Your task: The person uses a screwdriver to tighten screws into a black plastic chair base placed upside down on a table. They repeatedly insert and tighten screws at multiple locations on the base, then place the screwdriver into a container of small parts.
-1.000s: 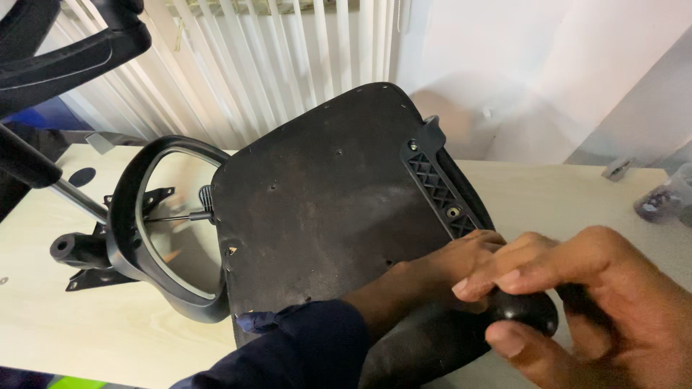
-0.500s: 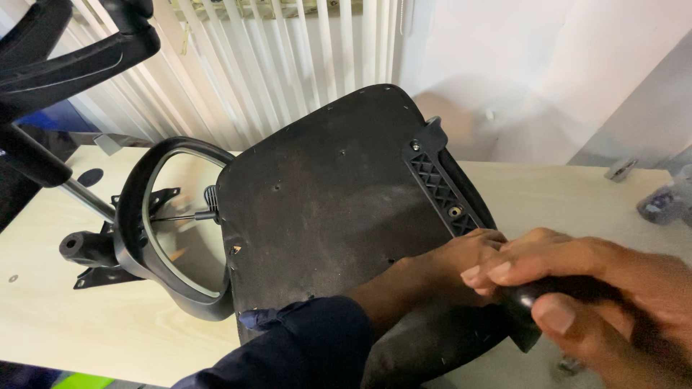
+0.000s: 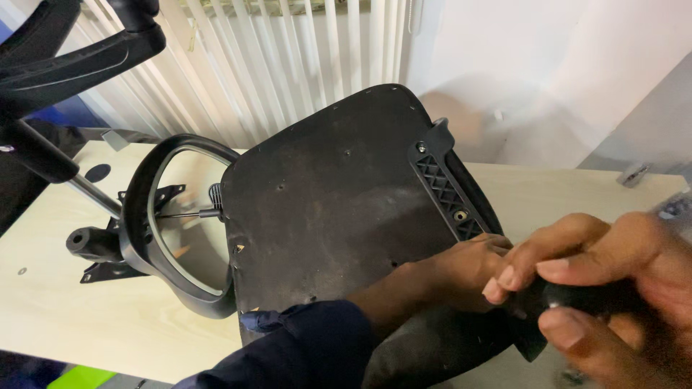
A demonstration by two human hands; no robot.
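Observation:
An upturned black chair seat (image 3: 339, 194) lies on a light wooden table (image 3: 86, 317), its underside facing me. A ribbed black armrest bracket (image 3: 443, 189) is fixed along its right edge, and a looped black armrest (image 3: 155, 223) hangs off its left side. My left hand (image 3: 461, 277), in a dark blue sleeve, rests on the seat's lower right edge just below the bracket. My right hand (image 3: 613, 288) is close to the camera and grips a black rounded tool handle (image 3: 584, 297); its tip is hidden behind my fingers.
A black chair base with a metal gas cylinder (image 3: 79, 180) lies at the left of the table. A screwdriver (image 3: 191, 213) rests behind the armrest loop. White vertical blinds (image 3: 288, 65) and a white wall stand behind. A small metal part (image 3: 634, 173) sits at the far right.
My right hand has shifted right and up with the black handle, coming nearer the camera. My left hand stays on the seat edge. The view has tilted a little.

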